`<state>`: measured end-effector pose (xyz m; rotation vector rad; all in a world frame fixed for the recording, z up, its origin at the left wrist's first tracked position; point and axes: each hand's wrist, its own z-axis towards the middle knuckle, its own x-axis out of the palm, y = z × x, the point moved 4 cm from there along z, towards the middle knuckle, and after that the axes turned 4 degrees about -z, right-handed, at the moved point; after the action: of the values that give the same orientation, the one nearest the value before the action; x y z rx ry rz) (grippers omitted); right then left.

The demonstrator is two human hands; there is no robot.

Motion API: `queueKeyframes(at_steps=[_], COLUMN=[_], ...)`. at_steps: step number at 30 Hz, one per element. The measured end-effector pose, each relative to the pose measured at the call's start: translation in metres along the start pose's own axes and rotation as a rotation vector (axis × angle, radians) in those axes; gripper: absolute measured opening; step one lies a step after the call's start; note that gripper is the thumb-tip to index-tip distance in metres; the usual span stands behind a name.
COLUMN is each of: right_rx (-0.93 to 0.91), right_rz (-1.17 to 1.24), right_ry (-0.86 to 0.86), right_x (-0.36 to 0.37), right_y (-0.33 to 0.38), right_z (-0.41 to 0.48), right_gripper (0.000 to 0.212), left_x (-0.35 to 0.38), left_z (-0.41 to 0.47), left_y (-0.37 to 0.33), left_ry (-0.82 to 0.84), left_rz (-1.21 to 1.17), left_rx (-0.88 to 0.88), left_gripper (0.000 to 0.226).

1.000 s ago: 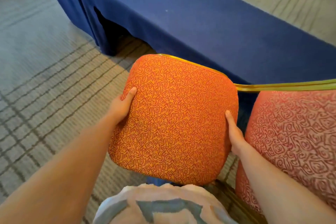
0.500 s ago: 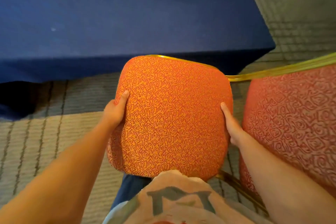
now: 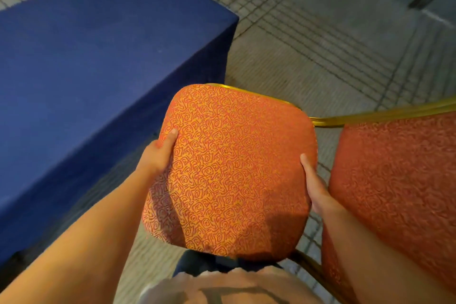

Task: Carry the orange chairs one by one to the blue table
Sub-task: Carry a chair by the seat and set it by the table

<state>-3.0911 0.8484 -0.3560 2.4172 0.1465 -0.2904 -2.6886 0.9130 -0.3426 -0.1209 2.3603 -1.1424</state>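
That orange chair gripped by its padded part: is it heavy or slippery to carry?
Probably fairly heavy: the orange chair has a metal-looking gold frame, and left hand and right hand both grip it. Likely not slippery: its cover looks woven.

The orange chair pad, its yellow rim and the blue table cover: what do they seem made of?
Orange chair pad: woven upholstery fabric, matte, swirl pattern, probably over padding. Yellow rim: likely metal, glossy gold finish. Blue table cover: cloth, matte, draping over the corner.
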Motion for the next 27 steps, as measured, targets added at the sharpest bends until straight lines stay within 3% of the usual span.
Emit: queueKeyframes(at_steps=[5,11,20,25,27], right_rx=[0.090,0.069,0.117,0.137,0.160], right_rz=[0.099,0.173,0.188,0.171,0.187], right_ry=[-0.150,-0.218,-0.237,-0.257,-0.269], right_x=[-0.034,-0.067,-0.077,-0.054,-0.041], right_y=[-0.033,-0.039,-0.032,-0.029,-0.029], right_z=[-0.007,0.000,0.021,0.029,0.030], right_gripper=[0.088,0.077,0.098,0.094,0.089], left_x=[0.035,0.082,0.106,0.099,0.092], left_z=[0.017,0.022,0.052,0.073,0.087], left_y=[-0.047,-0.073,-0.098,-0.101,-0.098], left_ry=[0.171,0.231,0.257,0.282,0.260], left_rz=[0.112,0.137,0.152,0.173,0.202], left_rx=[0.082,0.099,0.094,0.106,0.082], left_gripper=[0.085,0.078,0.084,0.065,0.078])
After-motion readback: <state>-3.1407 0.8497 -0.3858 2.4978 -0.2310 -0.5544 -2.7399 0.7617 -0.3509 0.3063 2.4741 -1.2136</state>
